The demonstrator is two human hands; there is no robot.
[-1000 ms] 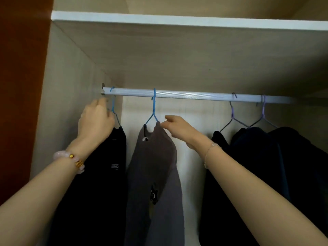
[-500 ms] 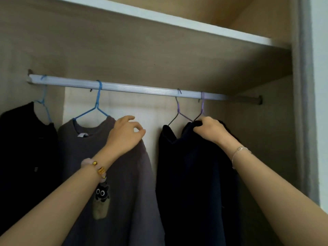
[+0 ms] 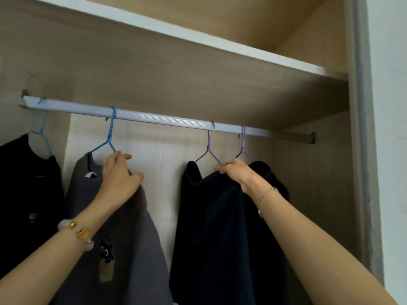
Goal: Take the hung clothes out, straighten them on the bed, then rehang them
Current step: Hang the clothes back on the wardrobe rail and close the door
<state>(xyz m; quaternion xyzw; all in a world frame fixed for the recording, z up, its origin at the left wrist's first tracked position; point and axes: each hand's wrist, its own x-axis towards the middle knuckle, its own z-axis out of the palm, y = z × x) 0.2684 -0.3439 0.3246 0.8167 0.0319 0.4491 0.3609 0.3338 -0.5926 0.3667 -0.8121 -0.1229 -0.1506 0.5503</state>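
Inside the pale wooden wardrobe [image 3: 154, 69], clothes hang from a ribbed silver rail [image 3: 165, 118]. The left hand [image 3: 120, 179] grips the grey cat-print sweatshirt [image 3: 136, 238] at its shoulder (blue wire hanger [image 3: 110, 137]), and the right hand [image 3: 235, 172] clutches the dark navy garment [image 3: 209, 216] at its top.

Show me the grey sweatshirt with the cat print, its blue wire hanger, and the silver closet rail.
Grey cat-print sweatshirt [image 3: 136, 238]: head view, front panel.
Blue wire hanger [image 3: 110, 128]: head view, neck below the hook.
Silver closet rail [image 3: 165, 119]: head view, bare middle stretch.
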